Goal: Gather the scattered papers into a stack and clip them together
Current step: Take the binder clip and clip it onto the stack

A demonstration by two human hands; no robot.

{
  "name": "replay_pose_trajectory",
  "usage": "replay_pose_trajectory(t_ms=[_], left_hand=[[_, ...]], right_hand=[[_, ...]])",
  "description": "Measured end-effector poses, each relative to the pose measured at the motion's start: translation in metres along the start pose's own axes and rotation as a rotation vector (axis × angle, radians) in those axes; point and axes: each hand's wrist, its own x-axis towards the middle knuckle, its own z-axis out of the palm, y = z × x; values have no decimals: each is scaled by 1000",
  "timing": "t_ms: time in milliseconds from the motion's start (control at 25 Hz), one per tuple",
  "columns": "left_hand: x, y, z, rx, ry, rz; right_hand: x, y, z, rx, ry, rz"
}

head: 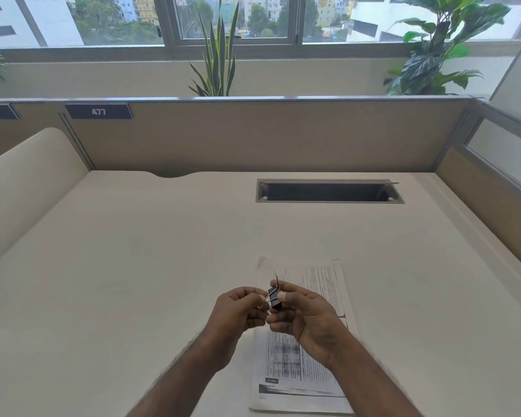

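A stack of printed papers (310,284) lies on the cream desk (133,266), near its front edge, slightly right of centre. Both my hands hover just above the stack. My right hand (304,314) grips a black binder clip (274,297) between thumb and fingers. My left hand (238,311) pinches one of the clip's silver wire handles. The other handle sticks up. My hands and forearms hide the middle of the papers.
A rectangular cable slot (328,191) with a metal frame is cut into the desk's far right part. Beige partition panels (253,136) wall the desk at back, left and right. Plants (217,55) stand behind the back panel under a window.
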Motion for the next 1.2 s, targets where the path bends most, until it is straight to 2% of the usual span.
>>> replay_pose_trajectory(t_ms=[120,280,360,440,560,680,800,920,1000,1200], left_hand=[[0,2,-4,84,-82,-5],[4,3,-4,128,-49,35],[6,4,-2,131,-43,34],[8,5,-2,85,-53,10],[11,6,-1,-70,-87,-52],[13,3,3,-176,-166,-87],[15,2,5,-114,-147,-60],[17,-2,5,30,-13,-5],[17,-1,8,26,60,9],[12,4,13,103,23,66]], right_hand=[[0,-1,-3,-179,31,-54],[4,-3,1,-459,125,-220],[6,-4,4,-436,184,-216],[8,-6,2,-343,212,-127],[13,-7,-1,-152,175,16],[18,1,6,-17,147,75],[22,5,7,-2,187,27],[23,4,2,-75,236,-58],[24,4,0,-147,269,-119],[21,4,2,-322,272,-243]])
